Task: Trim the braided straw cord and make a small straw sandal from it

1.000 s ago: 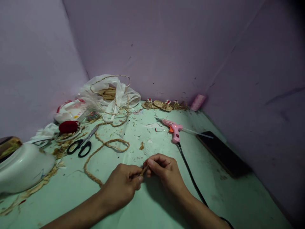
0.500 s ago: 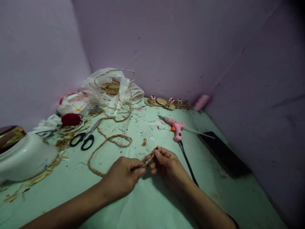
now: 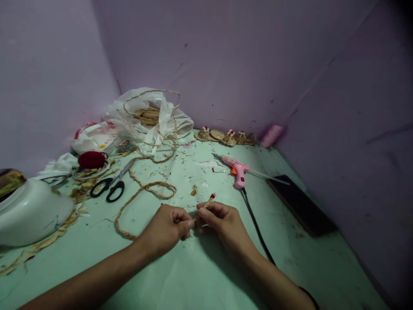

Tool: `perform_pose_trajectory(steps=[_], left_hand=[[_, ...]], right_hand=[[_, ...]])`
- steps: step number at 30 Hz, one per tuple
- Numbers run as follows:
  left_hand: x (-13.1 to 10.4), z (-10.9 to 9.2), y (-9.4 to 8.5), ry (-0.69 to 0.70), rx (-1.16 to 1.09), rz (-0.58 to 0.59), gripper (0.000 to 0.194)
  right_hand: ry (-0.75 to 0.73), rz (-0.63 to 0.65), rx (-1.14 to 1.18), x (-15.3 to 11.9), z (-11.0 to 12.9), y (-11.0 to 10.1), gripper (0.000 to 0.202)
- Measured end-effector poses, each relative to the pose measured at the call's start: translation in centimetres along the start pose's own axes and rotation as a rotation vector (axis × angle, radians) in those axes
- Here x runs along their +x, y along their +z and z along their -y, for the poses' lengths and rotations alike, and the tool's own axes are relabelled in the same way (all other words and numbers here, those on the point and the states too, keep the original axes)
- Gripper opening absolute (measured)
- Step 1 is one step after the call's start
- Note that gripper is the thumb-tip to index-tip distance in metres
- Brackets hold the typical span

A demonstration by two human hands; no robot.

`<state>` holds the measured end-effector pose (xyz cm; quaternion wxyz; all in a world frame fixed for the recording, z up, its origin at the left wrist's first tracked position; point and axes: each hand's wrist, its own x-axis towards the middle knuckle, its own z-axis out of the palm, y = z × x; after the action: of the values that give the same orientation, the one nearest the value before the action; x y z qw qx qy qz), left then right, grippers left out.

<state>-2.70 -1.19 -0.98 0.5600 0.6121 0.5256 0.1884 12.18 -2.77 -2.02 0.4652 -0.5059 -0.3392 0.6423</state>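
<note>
A long braided straw cord [image 3: 121,215] loops over the green tabletop and runs under my left wrist into both hands. My left hand [image 3: 171,226] is closed on the cord. Close beside it, my right hand [image 3: 222,219] pinches the same cord between thumb and fingers. The cord's red-wrapped tip [image 3: 213,196] sticks up past my right fingers. Beyond the right hand lies a pink glue gun [image 3: 238,170], its small light glowing and a clear glue stick [image 3: 269,176] in its back. Scissors [image 3: 112,185] with black handles lie left of the loops.
Small woven straw hats [image 3: 227,137] line the back wall near a pink roll [image 3: 272,135]. A black phone [image 3: 301,206] lies right, beside the glue gun's cable [image 3: 256,228]. At left are a white plastic bag [image 3: 183,122], red yarn [image 3: 93,159] and a white pot [image 3: 38,215].
My right fingers have slid down the cord toward my left hand, so more of the red-tipped end shows above them. The view has shifted slightly.
</note>
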Motion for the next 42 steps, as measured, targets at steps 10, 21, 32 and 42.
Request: perform_pose_trajectory(steps=[10,21,32,42], left_hand=[[-0.6,0.0,0.9,0.108,0.193,0.003,0.023],[0.6,-0.1,0.5,-0.035,0.212,0.080,0.018],[0.4,0.2,0.2,0.018,0.164,0.080,0.025],[0.2,0.4,0.4,0.027,0.128,0.040,0.028]], right_hand=[[-0.208,-0.099,-0.344,1.1,-1.2,-0.8,0.012],[-0.062,-0.100,0.142,0.1,0.7,-0.9,0.021],[-0.012,-0.109,0.221,1.3,0.0,-1.4,0.022],[-0.081,-0.265,-0.264,0.6,6.6,-6.5,0.028]])
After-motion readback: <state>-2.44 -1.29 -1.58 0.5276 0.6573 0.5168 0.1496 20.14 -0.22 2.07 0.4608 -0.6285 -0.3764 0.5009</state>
